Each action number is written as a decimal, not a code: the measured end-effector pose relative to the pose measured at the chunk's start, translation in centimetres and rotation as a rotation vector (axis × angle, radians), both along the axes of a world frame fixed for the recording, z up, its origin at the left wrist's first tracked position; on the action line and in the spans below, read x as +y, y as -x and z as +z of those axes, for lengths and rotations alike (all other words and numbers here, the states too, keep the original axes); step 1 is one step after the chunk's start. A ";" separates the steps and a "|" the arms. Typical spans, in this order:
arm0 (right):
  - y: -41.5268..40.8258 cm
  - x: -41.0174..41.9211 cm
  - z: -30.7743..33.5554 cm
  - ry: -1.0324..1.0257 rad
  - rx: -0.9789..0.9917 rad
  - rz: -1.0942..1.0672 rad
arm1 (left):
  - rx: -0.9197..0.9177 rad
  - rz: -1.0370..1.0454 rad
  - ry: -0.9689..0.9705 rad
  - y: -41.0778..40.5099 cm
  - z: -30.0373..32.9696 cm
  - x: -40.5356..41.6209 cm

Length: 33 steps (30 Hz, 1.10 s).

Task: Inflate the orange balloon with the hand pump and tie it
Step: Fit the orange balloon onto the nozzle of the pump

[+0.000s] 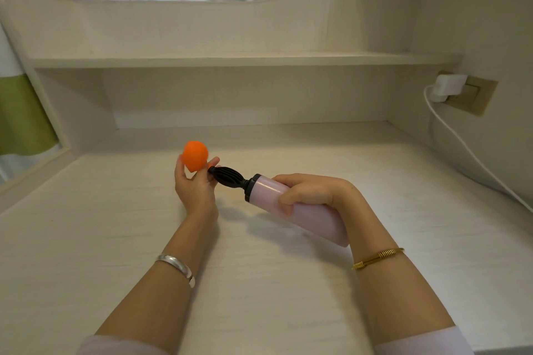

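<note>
Pale desk point(121, 239), balloon on the pump.
Left hand point(193, 184) pinches the orange balloon point(195, 155) neck onto the nozzle; right hand point(310, 190) wraps the pink hand pump point(265, 190).

I see a pale wood-grain desk point(288, 282) with a shelf point(230, 59) above its back edge (also pale). Only a white cable point(473, 158) trails onto its right side.

One view only, head-worn and wide-angle, tipped forward and down over the pale worktop point(288, 282). Both forearms reach in from the bottom edge, close under the lens. Farther off, the shelf point(230, 59) and back wall bow with the lens's curve.
</note>
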State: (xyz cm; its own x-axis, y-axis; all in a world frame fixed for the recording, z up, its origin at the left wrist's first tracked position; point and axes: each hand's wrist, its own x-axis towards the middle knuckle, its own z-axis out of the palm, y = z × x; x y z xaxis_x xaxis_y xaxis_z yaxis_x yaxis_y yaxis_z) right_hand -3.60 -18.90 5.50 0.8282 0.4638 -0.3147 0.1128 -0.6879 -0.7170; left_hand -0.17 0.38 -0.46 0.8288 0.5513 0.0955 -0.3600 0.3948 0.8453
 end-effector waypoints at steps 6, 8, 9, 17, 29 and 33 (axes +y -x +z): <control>0.0 0.0 -0.1 0.001 -0.007 0.003 | 0.032 -0.143 0.225 -0.1 0.3 -0.5; 0.0 0.1 -0.1 0.004 0.001 0.007 | 0.015 -0.206 0.349 -0.2 0.4 -0.8; 0.0 0.2 -0.1 0.009 0.004 0.010 | 0.008 -0.232 0.401 -0.3 0.5 -0.8; 0.3 0.6 0.3 0.089 -0.014 0.040 | -0.006 -0.324 0.666 -0.2 0.7 -0.9; 0.0 -0.1 0.4 0.051 -0.138 0.030 | -0.156 -0.440 0.475 0.1 1.0 -0.5; 0.1 0.5 0.2 0.052 -0.229 0.032 | -0.169 -0.361 0.481 0.1 1.5 -1.3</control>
